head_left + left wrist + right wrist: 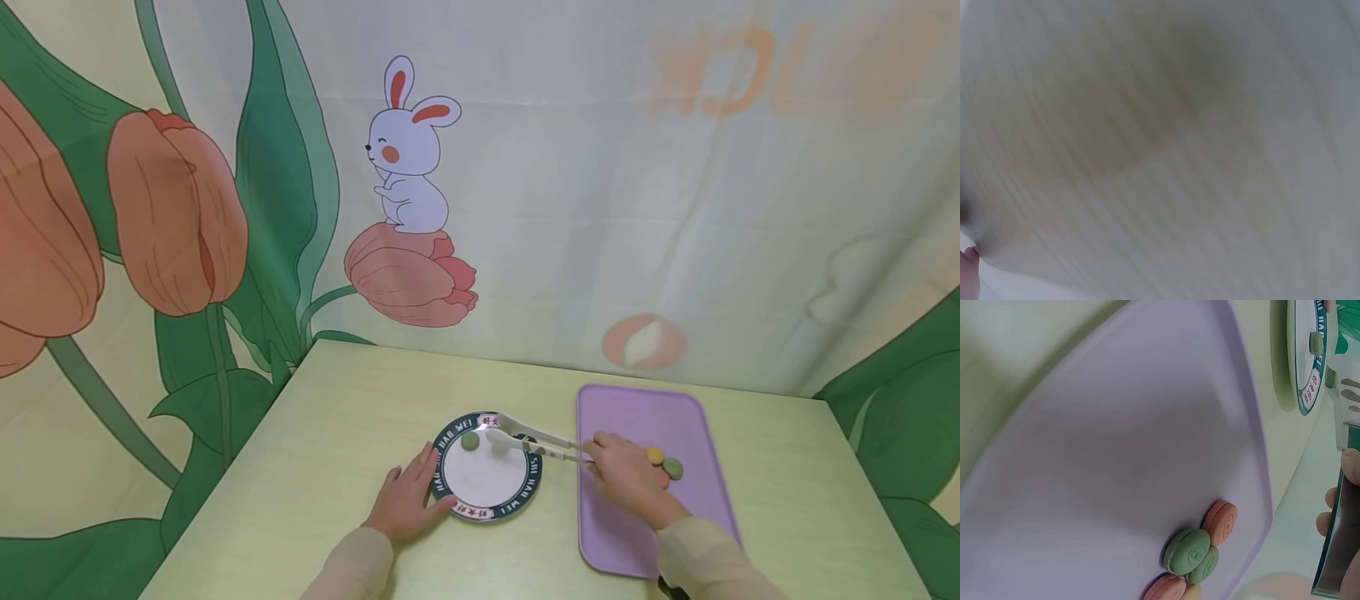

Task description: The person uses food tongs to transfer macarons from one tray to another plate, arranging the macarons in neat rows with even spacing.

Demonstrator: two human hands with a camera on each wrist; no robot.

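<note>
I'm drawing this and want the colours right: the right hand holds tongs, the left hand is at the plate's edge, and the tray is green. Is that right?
Nearly! The tray is purple, not green, as the head view shows. The right hand does hold the tongs, and the left hand is at the plate's edge.

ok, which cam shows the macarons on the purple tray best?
Right wrist: the macarons sit close up on the purple tray, with marks on their tops visible, though the bottom edge crops the cluster. Head shows them small, partly behind the right hand. Left wrist shows none, mostly a pale blur.
</note>
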